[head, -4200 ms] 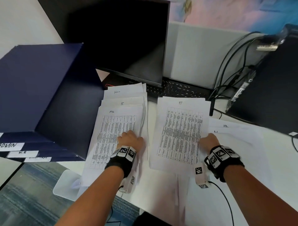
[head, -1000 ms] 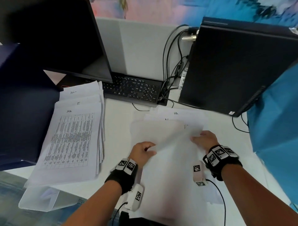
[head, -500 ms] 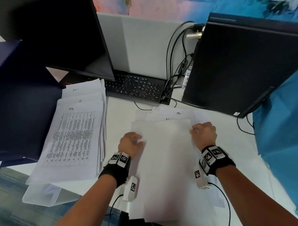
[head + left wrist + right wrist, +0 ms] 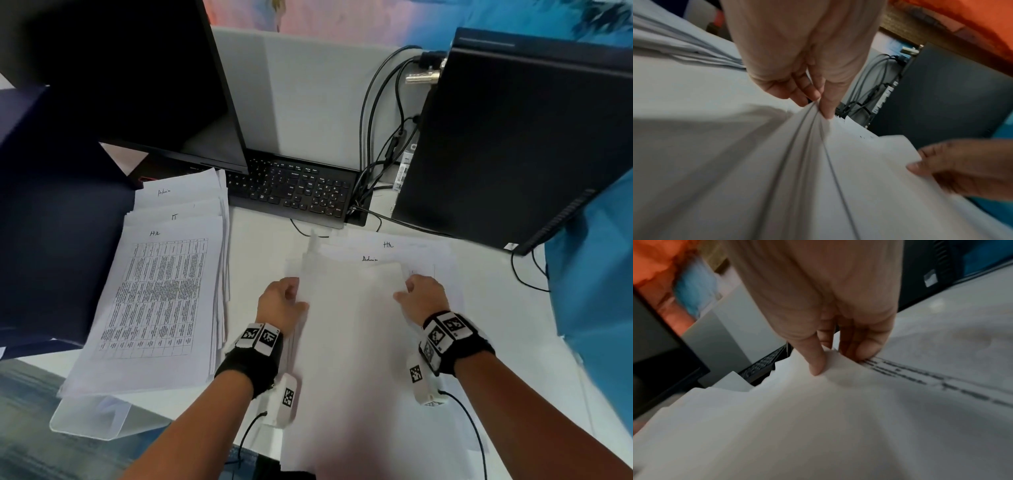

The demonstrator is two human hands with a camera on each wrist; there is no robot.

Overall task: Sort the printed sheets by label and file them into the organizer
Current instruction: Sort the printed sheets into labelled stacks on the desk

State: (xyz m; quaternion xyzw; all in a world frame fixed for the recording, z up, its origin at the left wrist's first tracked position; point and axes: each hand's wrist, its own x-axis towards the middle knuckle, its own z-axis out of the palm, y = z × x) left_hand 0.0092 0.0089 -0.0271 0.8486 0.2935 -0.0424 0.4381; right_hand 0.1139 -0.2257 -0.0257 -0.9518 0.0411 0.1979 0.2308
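One white desk (image 4: 260, 240) is seen across the middle of the head view, backed by one grey partition panel (image 4: 308, 96) at upper centre. Three dark units are counted: one navy organizer (image 4: 51, 219) at the left edge, one monitor (image 4: 137, 68) at upper left, one computer tower (image 4: 520, 144) at upper right. One black keyboard (image 4: 301, 192) is lodged under the monitor's edge, with a bundle of cables (image 4: 376, 144) between it and the tower.

Two paper groups are noted. One fanned stack (image 4: 161, 291) is laid at centre left beside the organizer; three handwritten labels are exposed on it, the top sheet printed with a table. One blank-side-up sheaf (image 4: 352, 342) is held at lower centre, over sheets (image 4: 411, 248) spread at centre right on which two labels are legible.

Two hands are counted. The sheaf's left edge is pinched by the left hand (image 4: 279, 303), thumb on top and fingers beneath, as confirmed in the left wrist view (image 4: 809, 78). Its upper right corner is clamped by the right hand (image 4: 423, 298), thumb above and fingers curled under (image 4: 838, 321). The sheaf thus is spanned between both grips, raised off the sheets beneath.
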